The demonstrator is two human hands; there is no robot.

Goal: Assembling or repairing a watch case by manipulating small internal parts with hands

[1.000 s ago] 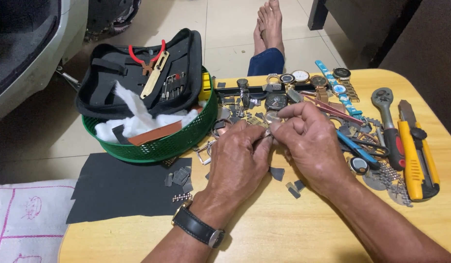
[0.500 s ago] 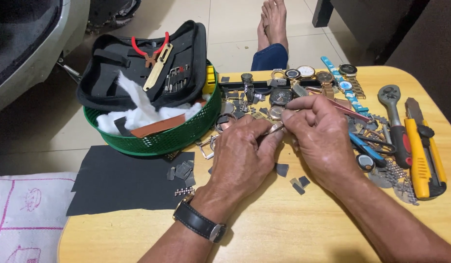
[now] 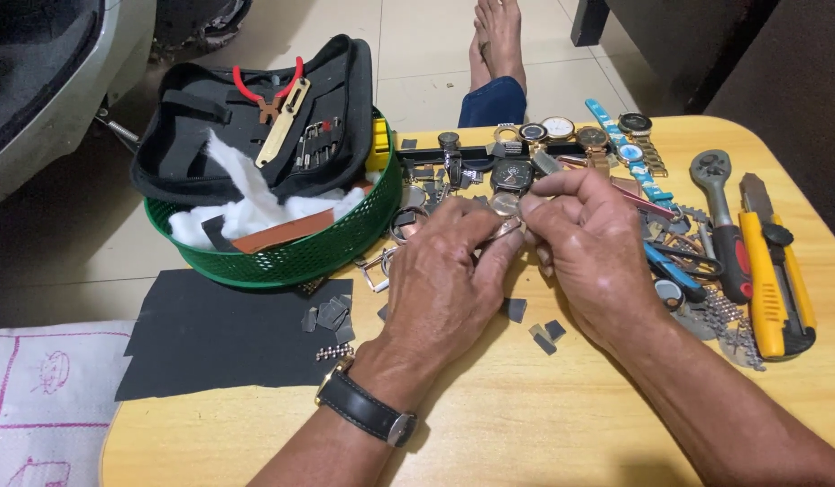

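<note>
**Both hands pinched on one small watch part, table centre**

Left hand (image 3: pixel 449 271) and right hand (image 3: pixel 584 248) meet fingertip to fingertip over the middle of the table (image 3: pixel 525 424). Both are closed in a pinch on the same small coppery watch part (image 3: pixel 507 225); fingers curled, none spread. The part lies directly between the two hands, touching both, so neither is nearer. Its long axis appears to run left-right, from one pinch to the other; finer shape cannot be told, as the fingers cover most of it.

Nearest the camera: left wrist with a black-strapped wristwatch (image 3: pixel 368 410). Left of it, a black sheet (image 3: pixel 223 334) hanging over the table edge, with small grey cut pieces (image 3: pixel 327 316) on its right margin. More grey pieces (image 3: pixel 544 334) lie just under the right hand.

Right of the right hand: blue pliers (image 3: pixel 674 266), a ratchet wrench (image 3: pixel 719 225), a yellow utility knife (image 3: pixel 774 271), lying side by side, long axes pointing away from the person.

Beyond the hands: a row of watches (image 3: pixel 562 135) and loose parts. Far left: a green basket (image 3: pixel 300 252) holding white wadding and an open black tool case (image 3: pixel 255 117) with red-handled pliers.

Past the table: bare feet (image 3: pixel 498 36) of a person on the tiled floor.
</note>
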